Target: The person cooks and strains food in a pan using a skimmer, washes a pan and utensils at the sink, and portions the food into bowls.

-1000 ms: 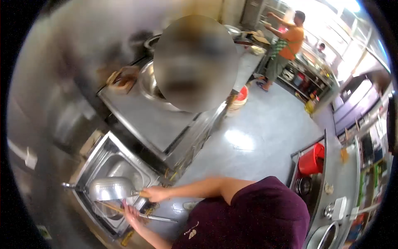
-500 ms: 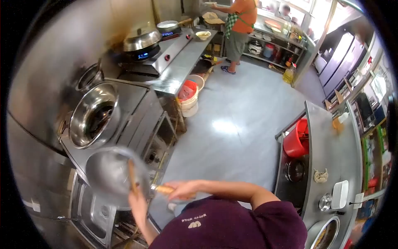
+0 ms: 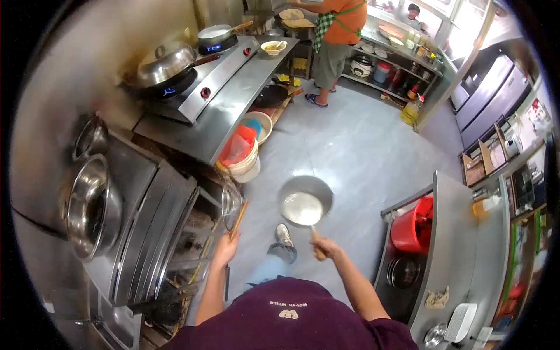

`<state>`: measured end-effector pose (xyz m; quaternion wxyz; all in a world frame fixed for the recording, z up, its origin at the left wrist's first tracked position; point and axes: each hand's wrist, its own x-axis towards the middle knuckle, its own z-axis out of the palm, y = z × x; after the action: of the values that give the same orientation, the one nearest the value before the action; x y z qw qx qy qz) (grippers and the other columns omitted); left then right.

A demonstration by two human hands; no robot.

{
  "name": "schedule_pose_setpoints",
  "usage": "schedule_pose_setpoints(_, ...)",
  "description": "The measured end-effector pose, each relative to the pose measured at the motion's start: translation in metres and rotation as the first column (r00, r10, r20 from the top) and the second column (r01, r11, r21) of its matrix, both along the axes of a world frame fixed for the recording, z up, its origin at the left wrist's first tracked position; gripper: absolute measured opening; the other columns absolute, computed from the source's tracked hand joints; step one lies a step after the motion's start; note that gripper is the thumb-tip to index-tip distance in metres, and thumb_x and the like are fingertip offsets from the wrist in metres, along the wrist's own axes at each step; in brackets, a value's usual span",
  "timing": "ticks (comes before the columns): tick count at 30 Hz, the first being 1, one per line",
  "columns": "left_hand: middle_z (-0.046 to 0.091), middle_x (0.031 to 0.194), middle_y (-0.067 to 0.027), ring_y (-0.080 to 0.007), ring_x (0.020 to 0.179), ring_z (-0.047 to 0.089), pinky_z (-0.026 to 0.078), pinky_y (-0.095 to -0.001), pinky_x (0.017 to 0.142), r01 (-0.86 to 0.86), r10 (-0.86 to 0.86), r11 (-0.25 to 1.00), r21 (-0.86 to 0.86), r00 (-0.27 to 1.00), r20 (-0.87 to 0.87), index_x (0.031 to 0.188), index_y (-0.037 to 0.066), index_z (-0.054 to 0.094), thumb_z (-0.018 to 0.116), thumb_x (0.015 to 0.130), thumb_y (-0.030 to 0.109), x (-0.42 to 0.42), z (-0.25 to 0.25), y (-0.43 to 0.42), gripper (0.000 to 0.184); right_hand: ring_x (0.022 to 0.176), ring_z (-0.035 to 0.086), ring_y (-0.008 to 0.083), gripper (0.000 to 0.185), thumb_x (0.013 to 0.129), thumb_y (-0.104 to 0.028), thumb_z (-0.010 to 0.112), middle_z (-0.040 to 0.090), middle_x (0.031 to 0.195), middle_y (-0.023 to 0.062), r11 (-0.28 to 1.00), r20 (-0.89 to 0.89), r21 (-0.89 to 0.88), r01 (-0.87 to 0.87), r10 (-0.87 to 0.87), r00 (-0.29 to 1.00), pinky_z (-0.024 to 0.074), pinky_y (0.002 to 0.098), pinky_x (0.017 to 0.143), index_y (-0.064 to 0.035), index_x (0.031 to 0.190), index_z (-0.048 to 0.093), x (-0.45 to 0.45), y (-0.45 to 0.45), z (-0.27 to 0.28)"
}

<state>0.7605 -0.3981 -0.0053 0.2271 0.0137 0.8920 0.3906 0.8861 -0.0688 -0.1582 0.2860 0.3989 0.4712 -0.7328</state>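
My right hand (image 3: 326, 249) is closed round the wooden handle of a deep metal saucepan (image 3: 286, 195), held out over the floor in front of me. A pale, shiny round patch shows inside it; I cannot tell whether that is liquid or bare metal. On the other side, my left hand (image 3: 225, 251) grips a wire strainer (image 3: 230, 204) and a thin wooden stick (image 3: 240, 219), perhaps chopsticks, both pointing up. A dark, narrow piece hangs below this hand, possibly the strainer's handle.
Left of me are a steel counter (image 3: 140, 172) with a large metal bowl (image 3: 87, 204) and a stove with a lidded wok (image 3: 166, 67). Buckets (image 3: 245, 166) stand below. A steel table (image 3: 449, 233) is at right, with a red bucket (image 3: 411, 227). A person (image 3: 341, 41) stands ahead.
The saucepan has swung from above the sink on my left to the floor space ahead. My hands have moved apart, and my view has turned; the strainer now shows in my left hand.
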Motion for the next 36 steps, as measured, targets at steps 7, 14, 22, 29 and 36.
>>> schedule_pose_setpoints(7,0.060,0.088,-0.0261,-0.0418,0.088,0.057,0.044,-0.0426,0.075,0.026,-0.029,0.999,0.033,0.997,0.071,0.095,-0.001,0.059,0.050,0.087,0.031,-0.162,-0.048,0.087,0.035,0.040,0.052,0.0206,0.013,0.071,-0.008,0.058,0.053,0.051,0.0105,0.690,0.340,0.631,-0.356,0.166,0.926,0.0407,0.0360,0.036,-0.0001,0.062,0.054,0.054,0.155,0.015)
schedule_pose_setpoints(14,0.057,0.071,-0.0185,-0.0267,0.071,0.057,0.044,-0.0383,0.067,0.086,-0.069,0.968,0.235,0.994,-0.082,0.090,-0.004,0.057,0.051,0.088,0.031,-0.315,-0.017,0.227,0.036,0.041,0.047,0.0133,0.012,0.073,-0.007,0.059,0.047,0.053,0.0037,0.838,0.106,0.523,0.154,-0.244,0.964,0.0374,0.0276,0.032,-0.0025,0.078,0.050,-0.011,0.228,0.116)
schedule_pose_setpoints(22,0.051,0.063,-0.0071,-0.0151,0.061,0.047,0.040,-0.0351,0.056,-0.118,0.117,0.956,0.270,0.993,0.018,0.082,-0.004,0.054,0.050,0.089,0.033,-0.434,-0.026,0.343,0.038,0.043,0.045,0.0099,0.017,0.076,-0.012,0.062,0.047,0.057,0.0003,0.893,-0.123,0.450,-0.012,0.075,0.990,0.0359,0.0252,0.036,-0.0040,0.085,0.050,-0.272,0.358,0.148)
schedule_pose_setpoints(29,0.048,0.063,-0.0013,-0.0127,0.058,0.045,0.038,-0.0293,0.053,-0.432,0.430,0.839,0.331,0.899,0.085,0.087,0.001,0.056,0.051,0.090,0.032,-0.494,0.001,0.360,0.032,0.041,0.042,0.0093,0.018,0.078,-0.017,0.060,0.045,0.055,0.0000,0.839,-0.287,0.380,-0.391,0.508,0.812,0.0340,0.0246,0.037,-0.0048,0.086,0.050,-0.542,0.427,0.222)
schedule_pose_setpoints(36,0.057,0.072,-0.0116,-0.0211,0.070,0.053,0.043,-0.0365,0.069,-0.524,0.530,0.848,0.079,0.843,-0.088,0.096,-0.002,0.057,0.050,0.090,0.031,-0.603,-0.001,0.368,0.034,0.041,0.044,0.0063,0.022,0.080,-0.024,0.061,0.046,0.057,-0.0020,0.693,-0.476,0.409,-0.594,0.717,0.510,0.0344,0.0214,0.034,-0.0066,0.087,0.050,-0.794,0.400,0.309)
